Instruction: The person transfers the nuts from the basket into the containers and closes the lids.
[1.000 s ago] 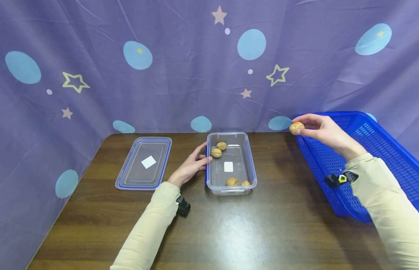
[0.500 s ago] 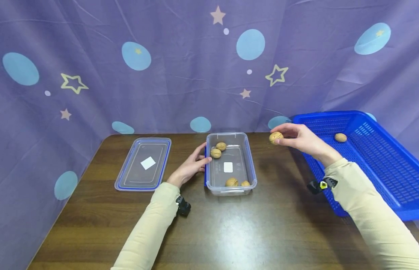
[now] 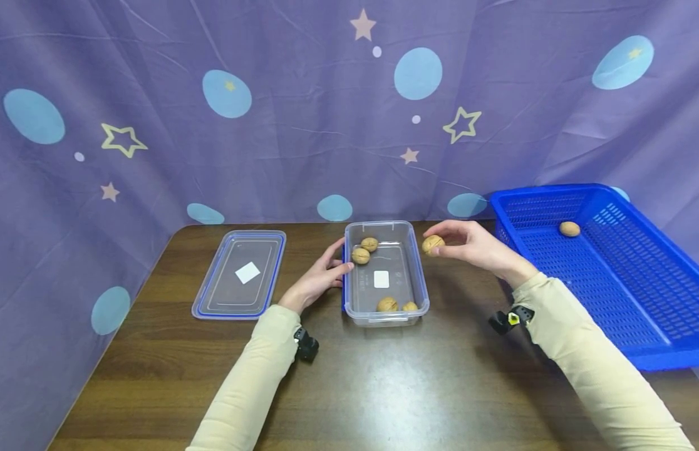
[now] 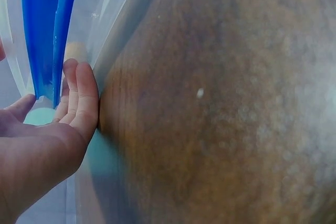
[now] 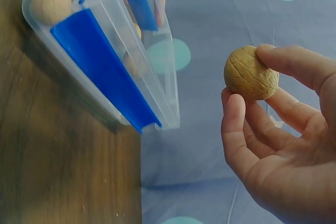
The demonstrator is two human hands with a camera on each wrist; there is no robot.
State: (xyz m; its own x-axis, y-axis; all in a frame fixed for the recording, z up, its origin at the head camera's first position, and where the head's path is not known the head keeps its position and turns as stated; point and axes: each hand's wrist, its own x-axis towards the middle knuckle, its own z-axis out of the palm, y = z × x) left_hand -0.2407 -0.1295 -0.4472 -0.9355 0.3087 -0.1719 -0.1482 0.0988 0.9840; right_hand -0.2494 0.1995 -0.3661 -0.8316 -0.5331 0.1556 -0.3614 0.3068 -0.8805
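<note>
A clear plastic food container (image 3: pixel 397 318) with blue side latches stands on the table, several walnuts (image 3: pixel 361 255) lying inside near its far left and front. At its left wall is my left hand (image 3: pixel 321 275), thumb at the rim and fingers laid fairly straight along the outside. In the left wrist view those fingers (image 4: pixel 86 95) lie beside the hanging blue latch (image 4: pixel 44 30). My right hand (image 3: pixel 476 247) pinches a single walnut (image 5: pixel 249 74) between thumb and fingertips, just right of the container and apart from it.
A blue perforated basket (image 3: pixel 597 300) stands at the right, with one walnut (image 3: pixel 570 229) at its far end. The clear lid (image 3: pixel 259 250) with a blue seal lies flat on the left. A patterned purple curtain (image 3: pixel 299 163) hangs behind the wooden table (image 3: pixel 327 394).
My right hand has carried its walnut leftward and lower, from over the basket's edge to beside the container. The basket's remaining walnut came into view. My left hand has stayed in place.
</note>
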